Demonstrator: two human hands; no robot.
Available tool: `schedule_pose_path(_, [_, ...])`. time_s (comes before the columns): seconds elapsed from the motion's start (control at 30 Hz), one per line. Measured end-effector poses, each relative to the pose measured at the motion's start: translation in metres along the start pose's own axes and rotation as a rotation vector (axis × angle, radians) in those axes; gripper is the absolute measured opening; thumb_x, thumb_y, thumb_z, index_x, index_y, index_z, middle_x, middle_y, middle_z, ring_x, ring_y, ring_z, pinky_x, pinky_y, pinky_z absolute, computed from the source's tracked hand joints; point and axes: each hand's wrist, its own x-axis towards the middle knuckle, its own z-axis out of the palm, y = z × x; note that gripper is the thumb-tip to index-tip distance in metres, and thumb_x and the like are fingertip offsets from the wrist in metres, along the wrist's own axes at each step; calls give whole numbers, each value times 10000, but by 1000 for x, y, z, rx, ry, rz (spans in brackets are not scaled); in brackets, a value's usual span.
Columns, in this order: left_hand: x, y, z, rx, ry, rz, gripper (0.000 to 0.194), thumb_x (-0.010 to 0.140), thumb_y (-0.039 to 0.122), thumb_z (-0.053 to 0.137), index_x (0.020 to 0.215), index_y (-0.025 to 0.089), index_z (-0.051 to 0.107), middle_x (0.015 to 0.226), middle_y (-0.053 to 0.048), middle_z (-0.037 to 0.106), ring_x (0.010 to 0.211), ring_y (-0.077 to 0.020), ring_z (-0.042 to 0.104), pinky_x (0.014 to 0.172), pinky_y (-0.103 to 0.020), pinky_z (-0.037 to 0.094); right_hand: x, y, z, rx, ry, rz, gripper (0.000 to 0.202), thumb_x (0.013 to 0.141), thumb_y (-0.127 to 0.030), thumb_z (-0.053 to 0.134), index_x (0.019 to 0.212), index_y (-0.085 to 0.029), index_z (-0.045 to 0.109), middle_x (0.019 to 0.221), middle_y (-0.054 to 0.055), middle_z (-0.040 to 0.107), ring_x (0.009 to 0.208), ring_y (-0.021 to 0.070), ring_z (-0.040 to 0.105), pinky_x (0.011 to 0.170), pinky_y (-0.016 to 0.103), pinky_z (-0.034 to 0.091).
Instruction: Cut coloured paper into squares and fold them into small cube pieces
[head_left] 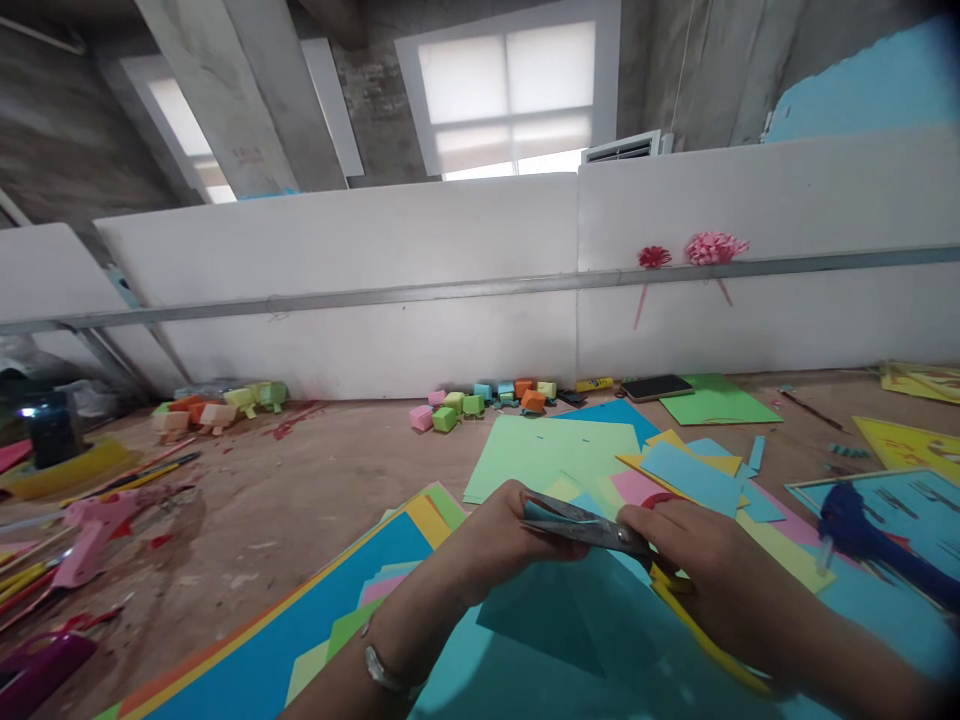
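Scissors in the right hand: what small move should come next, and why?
Probably a gentle, careful closing of the scissors: the right hand holds them, blue paper appears to lie between the parted blades, and the left hand sits close by.

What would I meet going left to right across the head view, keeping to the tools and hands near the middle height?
Pink glue gun → left hand → scissor blades → right hand → dark blue tool.
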Motion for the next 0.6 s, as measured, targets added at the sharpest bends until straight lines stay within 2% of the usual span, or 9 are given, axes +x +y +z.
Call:
schedule_pose_path(0.17, [1, 2, 2, -47, 20, -17, 129, 581, 168, 784, 709, 167, 795, 682, -4, 731, 635, -140, 588, 653, -241, 481, 0, 1, 2, 7, -24, 3, 285, 767, -19, 382, 901, -179, 576, 724, 56, 591, 624, 189, 502, 535, 256, 330])
schedule_pose_path(0.3, [1, 3, 2, -95, 28, -19, 117, 564, 153, 795, 678, 178, 791, 656, 7, 717, 614, -123, 560, 642, -232, 470, -1, 3, 6, 22, -32, 23, 262, 797, -48, 400, 935, -183, 577, 748, 58, 608, 648, 195, 535, 553, 260, 346])
schedule_pose_path(0.47, [2, -2, -1, -111, 2, -9, 113, 594, 225, 830, 684, 172, 787, 651, 2, 704, 615, -120, 551, 636, -229, 468, -2, 4, 9, 42, -58, 54, 253, 812, -69, 406, 934, -189, 592, 742, 52, 629, 644, 187, 553, 553, 255, 353])
schedule_pose_path(0.6, [1, -5, -4, -123, -39, -28, 241, 612, 325, 853, 769, 154, 787, 726, -27, 718, 658, -136, 582, 667, -244, 481, 0, 5, 8, 94, -61, 87, 212, 847, -123, 418, 926, -192, 601, 705, 37, 624, 606, 173, 536, 545, 251, 353])
